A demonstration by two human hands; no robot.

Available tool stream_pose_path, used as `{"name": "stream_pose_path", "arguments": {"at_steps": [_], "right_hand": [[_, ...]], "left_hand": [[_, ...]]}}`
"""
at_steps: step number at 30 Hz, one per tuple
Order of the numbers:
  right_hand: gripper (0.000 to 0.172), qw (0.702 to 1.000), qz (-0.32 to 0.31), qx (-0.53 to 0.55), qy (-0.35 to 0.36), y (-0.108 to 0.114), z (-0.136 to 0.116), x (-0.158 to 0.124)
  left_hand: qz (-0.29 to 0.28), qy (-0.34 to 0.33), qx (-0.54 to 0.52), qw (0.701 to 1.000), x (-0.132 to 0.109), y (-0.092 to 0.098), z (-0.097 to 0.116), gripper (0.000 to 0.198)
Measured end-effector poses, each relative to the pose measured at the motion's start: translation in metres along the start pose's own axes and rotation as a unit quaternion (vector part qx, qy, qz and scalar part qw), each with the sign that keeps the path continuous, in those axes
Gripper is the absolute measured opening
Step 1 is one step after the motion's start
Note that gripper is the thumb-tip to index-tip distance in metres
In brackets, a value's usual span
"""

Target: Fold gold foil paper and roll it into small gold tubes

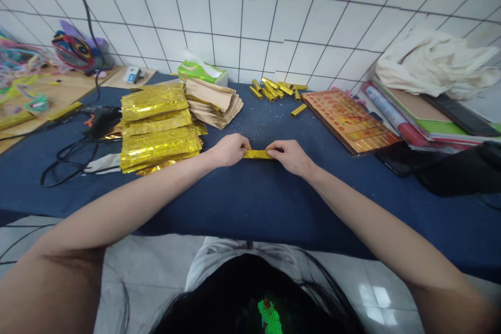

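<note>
A narrow folded strip of gold foil paper (257,154) lies crosswise near the middle of the blue-covered table. My left hand (231,150) pinches its left end, and my right hand (291,155) pinches the right end between thumb and fingers. Left of my hands are stacked gold foil sheets (156,135). A pile of brown-backed paper sheets (213,99) sits behind my left hand. Several small folded gold pieces (276,88) are heaped by the wall, with a single gold piece (298,110) lying apart in front of them.
Right of my hands is a stack of orange printed sheets (348,120). Beyond it are books and folders (415,115) under a white cloth (434,62). A green tissue pack (201,70) stands near the wall. Black cables (66,162) and a wooden board (58,96) occupy the left.
</note>
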State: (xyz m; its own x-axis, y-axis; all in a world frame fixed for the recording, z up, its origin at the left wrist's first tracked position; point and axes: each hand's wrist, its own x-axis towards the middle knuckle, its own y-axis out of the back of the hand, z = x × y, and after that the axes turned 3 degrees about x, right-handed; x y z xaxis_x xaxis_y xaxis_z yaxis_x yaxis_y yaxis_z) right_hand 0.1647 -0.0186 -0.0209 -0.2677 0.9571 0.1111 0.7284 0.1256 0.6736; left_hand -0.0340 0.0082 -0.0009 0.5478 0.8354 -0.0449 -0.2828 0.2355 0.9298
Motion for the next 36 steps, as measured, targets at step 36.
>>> {"name": "stream_pose_path", "arguments": {"at_steps": [36], "right_hand": [[0.018, 0.978, 0.139, -0.019, 0.154, 0.027, -0.042, -0.033]], "left_hand": [[0.108, -0.059, -0.269, 0.955, -0.018, 0.015, 0.032, 0.024]]}}
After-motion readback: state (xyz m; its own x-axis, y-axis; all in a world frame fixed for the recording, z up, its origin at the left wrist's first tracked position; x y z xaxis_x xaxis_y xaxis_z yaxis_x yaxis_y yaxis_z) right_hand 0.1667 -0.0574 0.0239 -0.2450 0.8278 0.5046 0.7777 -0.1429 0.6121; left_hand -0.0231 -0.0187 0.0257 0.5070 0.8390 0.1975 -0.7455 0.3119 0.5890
